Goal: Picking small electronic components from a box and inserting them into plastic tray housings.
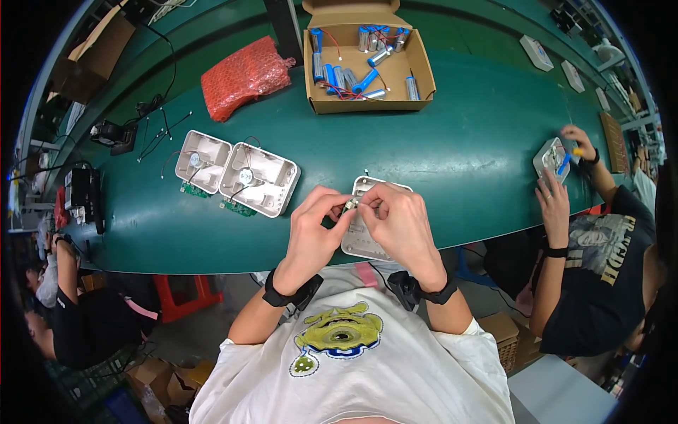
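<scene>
My left hand [318, 220] and my right hand [400, 222] meet near the table's front edge, fingers pinched together. Between their fingertips is a small circuit board [351, 203] with pale connectors; my left fingers grip it, and the right fingertips press at its right side. What exactly the right fingers pinch is too small to make out. Beneath both hands lies a white plastic housing [361, 245], hollow side up and partly covered by the right hand. A short wire end [366, 172] pokes out past its far edge.
To the left sit two open white housings [288, 185] [185, 157] with round speakers and green boards [238, 207]. Behind are a cardboard box [367, 107] of blue-and-silver batteries and a red bubble-wrap parcel [244, 76]. At right, a co-worker's hands [554, 201] work on another white housing [549, 157].
</scene>
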The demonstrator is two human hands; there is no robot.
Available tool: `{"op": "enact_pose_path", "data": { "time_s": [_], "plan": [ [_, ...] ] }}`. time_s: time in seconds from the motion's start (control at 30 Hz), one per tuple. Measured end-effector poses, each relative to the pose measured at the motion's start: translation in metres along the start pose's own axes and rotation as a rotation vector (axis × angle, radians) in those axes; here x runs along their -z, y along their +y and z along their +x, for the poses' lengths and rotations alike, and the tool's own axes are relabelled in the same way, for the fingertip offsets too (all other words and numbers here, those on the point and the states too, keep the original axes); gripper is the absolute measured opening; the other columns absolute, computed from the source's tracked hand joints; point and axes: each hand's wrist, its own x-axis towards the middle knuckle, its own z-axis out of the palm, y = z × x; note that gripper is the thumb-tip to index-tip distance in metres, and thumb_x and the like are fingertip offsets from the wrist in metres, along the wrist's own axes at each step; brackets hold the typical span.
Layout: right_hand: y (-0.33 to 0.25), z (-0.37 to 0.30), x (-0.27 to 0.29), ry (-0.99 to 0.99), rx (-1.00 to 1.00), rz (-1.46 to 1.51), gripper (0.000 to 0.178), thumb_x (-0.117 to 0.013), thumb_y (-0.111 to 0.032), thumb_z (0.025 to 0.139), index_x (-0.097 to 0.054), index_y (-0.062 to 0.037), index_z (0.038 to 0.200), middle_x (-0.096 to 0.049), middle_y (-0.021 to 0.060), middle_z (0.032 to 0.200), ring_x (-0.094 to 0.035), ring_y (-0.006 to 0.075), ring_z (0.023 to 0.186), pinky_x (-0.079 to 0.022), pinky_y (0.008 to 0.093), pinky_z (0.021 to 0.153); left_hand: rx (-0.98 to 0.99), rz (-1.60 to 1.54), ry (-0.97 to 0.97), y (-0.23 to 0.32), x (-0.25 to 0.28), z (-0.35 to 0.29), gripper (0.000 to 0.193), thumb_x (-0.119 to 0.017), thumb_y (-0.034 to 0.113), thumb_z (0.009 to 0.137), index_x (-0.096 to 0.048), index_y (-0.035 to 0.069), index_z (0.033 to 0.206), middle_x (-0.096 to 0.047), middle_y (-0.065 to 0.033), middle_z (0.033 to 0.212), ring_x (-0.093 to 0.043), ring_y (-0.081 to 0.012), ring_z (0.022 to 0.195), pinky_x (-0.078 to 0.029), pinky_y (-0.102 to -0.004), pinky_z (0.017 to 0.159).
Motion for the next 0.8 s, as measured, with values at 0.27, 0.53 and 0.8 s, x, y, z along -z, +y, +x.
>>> {"op": "enact_pose_path", "data": {
  "time_s": [0.27,0.53,0.8],
  "plan": [
    [0.002,-0.001,-0.003,0.004,0.031,-0.005,0.005,-0.072,0.0,0.084,-0.069,0.004,0.086,-0.07,0.0155,0.078,-0.064,0.027,0.061,-0.051,0.0387,0.061,-0.045,0.008,0.007,0.005,0.001,0.0,0.03,-0.084,-0.005,0.08,-0.075,-0.003,0.109,-0.068,-0.0109,0.1,-0.066,-0.0183,0.077,-0.055,-0.0308,0.071],
    [0.001,-0.001,-0.007,0.014,0.007,-0.029,0.003,-0.07,0.003,0.083,-0.069,0.0046,0.086,-0.07,0.0186,0.079,-0.068,0.032,0.065,-0.052,0.041,0.063,-0.111,0.011,0.028,0.003,-0.005,-0.003,0.023,-0.078,-0.007,0.085,-0.072,-0.006,0.106,-0.067,-0.0156,0.101,-0.067,-0.0281,0.078,-0.055,-0.0338,0.068],
    [-0.007,0.008,0.003,-0.009,0.052,-0.104,0.005,-0.07,0.003,0.084,-0.071,0.003,0.089,-0.071,0.0208,0.083,-0.071,0.036,0.075,-0.055,0.0428,0.069,-0.043,-0.069,-0.013,-0.004,0.002,0.004,0.024,-0.079,-0.007,0.084,-0.073,-0.005,0.107,-0.067,-0.0117,0.101,-0.065,-0.0197,0.08,-0.054,-0.0296,0.073]
  ]
}}
